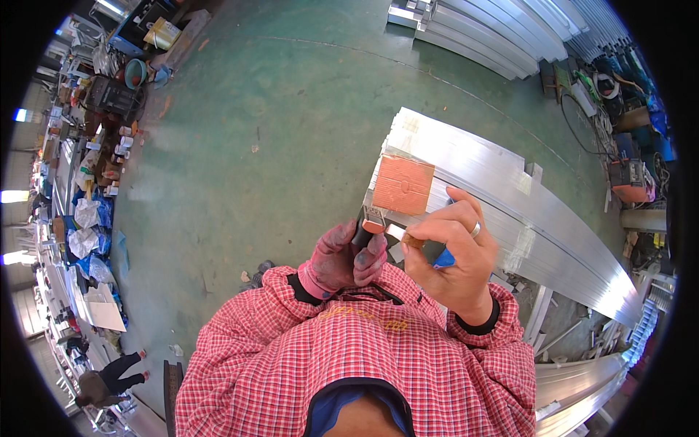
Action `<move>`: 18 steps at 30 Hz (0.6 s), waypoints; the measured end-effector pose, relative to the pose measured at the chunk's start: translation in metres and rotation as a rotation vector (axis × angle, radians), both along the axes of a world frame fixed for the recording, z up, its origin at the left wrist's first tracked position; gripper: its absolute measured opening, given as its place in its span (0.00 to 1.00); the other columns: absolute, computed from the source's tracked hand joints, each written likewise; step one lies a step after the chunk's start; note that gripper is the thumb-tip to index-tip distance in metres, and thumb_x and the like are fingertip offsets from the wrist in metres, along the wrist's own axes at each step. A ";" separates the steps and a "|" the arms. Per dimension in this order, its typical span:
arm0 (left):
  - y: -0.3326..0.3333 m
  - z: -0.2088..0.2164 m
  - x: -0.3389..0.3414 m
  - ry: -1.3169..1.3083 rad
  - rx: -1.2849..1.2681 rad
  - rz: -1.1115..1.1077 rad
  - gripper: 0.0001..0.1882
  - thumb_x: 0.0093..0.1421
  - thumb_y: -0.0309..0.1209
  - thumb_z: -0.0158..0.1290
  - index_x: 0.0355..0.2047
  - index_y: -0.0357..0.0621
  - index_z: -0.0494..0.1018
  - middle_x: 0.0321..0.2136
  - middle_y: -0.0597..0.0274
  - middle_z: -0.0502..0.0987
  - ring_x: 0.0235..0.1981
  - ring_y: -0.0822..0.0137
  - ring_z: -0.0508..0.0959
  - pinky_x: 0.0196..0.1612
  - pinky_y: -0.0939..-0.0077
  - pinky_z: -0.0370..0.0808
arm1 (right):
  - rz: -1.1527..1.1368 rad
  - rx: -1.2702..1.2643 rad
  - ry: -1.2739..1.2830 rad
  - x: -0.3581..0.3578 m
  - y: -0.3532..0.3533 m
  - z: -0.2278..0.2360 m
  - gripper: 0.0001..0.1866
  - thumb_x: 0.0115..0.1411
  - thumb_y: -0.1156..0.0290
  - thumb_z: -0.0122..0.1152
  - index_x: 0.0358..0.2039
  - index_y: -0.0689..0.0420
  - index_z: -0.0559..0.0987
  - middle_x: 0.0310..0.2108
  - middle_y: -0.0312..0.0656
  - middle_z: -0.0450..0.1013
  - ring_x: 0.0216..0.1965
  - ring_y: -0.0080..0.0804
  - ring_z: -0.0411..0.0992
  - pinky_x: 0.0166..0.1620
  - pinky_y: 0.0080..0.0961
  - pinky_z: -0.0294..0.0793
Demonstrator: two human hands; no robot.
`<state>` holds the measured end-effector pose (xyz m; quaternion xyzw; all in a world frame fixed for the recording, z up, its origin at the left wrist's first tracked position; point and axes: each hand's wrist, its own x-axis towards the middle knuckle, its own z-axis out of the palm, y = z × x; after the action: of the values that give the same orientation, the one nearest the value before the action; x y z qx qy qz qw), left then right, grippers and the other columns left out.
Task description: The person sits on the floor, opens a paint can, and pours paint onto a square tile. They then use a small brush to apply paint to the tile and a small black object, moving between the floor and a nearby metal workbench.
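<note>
My left hand (341,256), in a stained pink glove, is wrapped round the black handle of a tool (362,234). The tool's metal head ends in a small orange-red face (373,226). My bare right hand (459,251), with a ring on one finger, pinches a small brown piece (413,241) between thumb and forefinger. A short pale strip points from that piece toward the tool head; whether they touch I cannot tell. Just beyond both hands, a square orange-red slab (403,185) with a marked surface lies on long silvery metal profiles (466,149).
A blue object (444,258) shows under my right hand. More metal profiles (480,36) are stacked at the far right. Tools and cables crowd the right edge, near an orange-red machine (630,180). Along the left stand containers and bags (87,211); another person (109,382) is at lower left.
</note>
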<state>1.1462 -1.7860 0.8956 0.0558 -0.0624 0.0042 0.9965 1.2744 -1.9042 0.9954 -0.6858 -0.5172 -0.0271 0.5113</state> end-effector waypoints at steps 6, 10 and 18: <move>-0.001 0.005 0.000 0.011 -0.022 -0.020 0.21 0.65 0.48 0.43 0.39 0.39 0.69 0.18 0.64 0.67 0.13 0.71 0.63 0.15 0.79 0.63 | 0.029 0.017 0.012 -0.001 0.002 -0.003 0.14 0.37 0.80 0.67 0.27 0.53 0.77 0.24 0.32 0.73 0.27 0.29 0.72 0.48 0.37 0.68; -0.001 -0.001 -0.002 -0.009 -0.106 -0.055 0.22 0.64 0.48 0.44 0.31 0.39 0.69 0.16 0.65 0.65 0.12 0.73 0.62 0.13 0.80 0.61 | -0.017 0.040 0.006 0.000 -0.002 0.001 0.13 0.38 0.80 0.67 0.27 0.53 0.77 0.24 0.32 0.73 0.27 0.28 0.72 0.49 0.38 0.68; -0.004 0.006 -0.006 0.062 -0.210 -0.138 0.24 0.61 0.51 0.47 0.26 0.39 0.67 0.13 0.67 0.64 0.09 0.74 0.61 0.11 0.82 0.58 | -0.009 0.059 0.013 -0.001 0.000 0.001 0.12 0.39 0.78 0.68 0.27 0.53 0.78 0.24 0.31 0.73 0.26 0.28 0.72 0.49 0.38 0.68</move>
<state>1.1402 -1.7902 0.9016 -0.0532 -0.0347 -0.0597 0.9962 1.2739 -1.9037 0.9969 -0.6729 -0.5097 -0.0399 0.5346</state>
